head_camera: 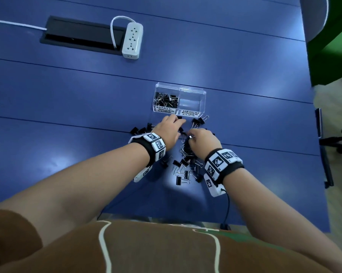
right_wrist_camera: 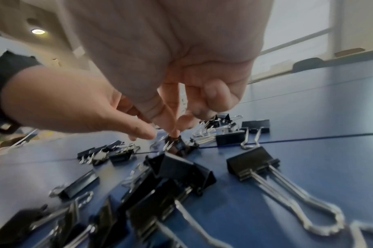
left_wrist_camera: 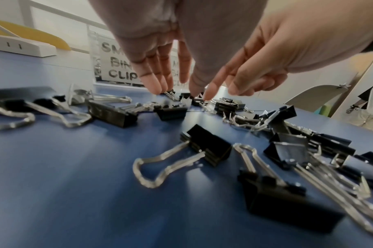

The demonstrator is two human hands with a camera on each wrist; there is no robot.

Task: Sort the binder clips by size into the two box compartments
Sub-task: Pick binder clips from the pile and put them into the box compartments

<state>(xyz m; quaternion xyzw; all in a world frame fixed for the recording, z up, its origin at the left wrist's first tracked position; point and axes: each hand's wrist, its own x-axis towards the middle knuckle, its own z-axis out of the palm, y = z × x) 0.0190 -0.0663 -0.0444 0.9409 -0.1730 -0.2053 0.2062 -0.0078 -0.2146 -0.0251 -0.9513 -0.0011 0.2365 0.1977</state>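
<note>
Only the head view showed the box (head_camera: 180, 100) whole, its left compartment full of small clips (head_camera: 166, 99) and its right one bare, with loose clips (head_camera: 183, 170) scattered on the table (head_camera: 67, 95) just before it. The left hand (head_camera: 171, 128), fingers straight, touched clips nearest the box. In the right wrist view the right hand (right_wrist_camera: 173, 100) pinched a small clip (right_wrist_camera: 174, 142), its grip partly hidden.

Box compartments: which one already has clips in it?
The left compartment, labelled SMALL BINDER CLIPS, holds a heap of black clips. The right one, labelled MEDIUM, shows only clear plastic.
</note>
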